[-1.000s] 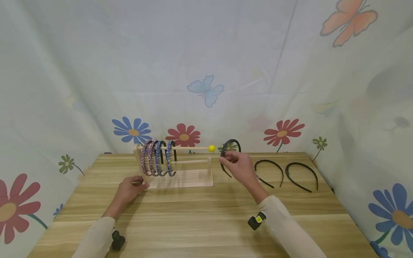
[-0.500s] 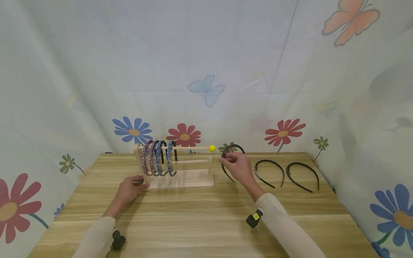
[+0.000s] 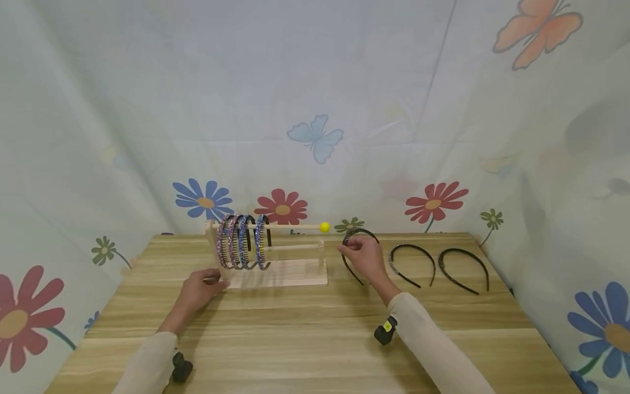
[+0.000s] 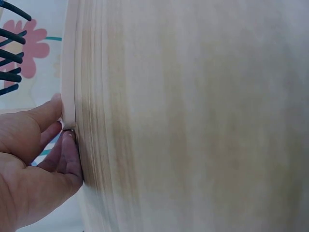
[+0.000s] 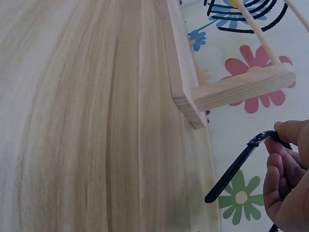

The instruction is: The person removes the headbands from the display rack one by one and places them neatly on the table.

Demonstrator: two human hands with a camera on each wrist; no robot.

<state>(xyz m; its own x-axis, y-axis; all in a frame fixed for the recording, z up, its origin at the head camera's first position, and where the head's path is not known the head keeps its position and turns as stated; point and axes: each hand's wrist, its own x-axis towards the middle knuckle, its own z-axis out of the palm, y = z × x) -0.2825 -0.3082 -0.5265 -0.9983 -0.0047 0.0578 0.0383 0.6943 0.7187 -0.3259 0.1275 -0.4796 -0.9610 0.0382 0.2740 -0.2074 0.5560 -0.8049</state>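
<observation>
My right hand (image 3: 365,256) pinches a black headband (image 3: 346,265) between thumb and fingers, to the right of a wooden headband stand (image 3: 275,273). In the right wrist view one arm of that black headband, dark beads at its upper part, points down to the left from my fingers. My left hand (image 3: 198,290) grips the left end of the stand's base, its thumb on one face and fingers at the end, as the left wrist view shows. On the stand's upper rod (image 3: 295,226), tipped with a yellow ball (image 3: 325,227), hang pink and blue beaded headbands (image 3: 241,243).
Two more black headbands lie on the wood-grain table (image 3: 295,339): one (image 3: 413,246) just right of my right hand, another (image 3: 465,251) farther right. A lower rod (image 3: 295,246) runs under the upper one to a short post. Flower-printed cloth rises behind the table.
My right hand has moved slightly down and to the right, lowering the black headband and turning its arch more toward the camera. The left hand keeps its place on the stand.
</observation>
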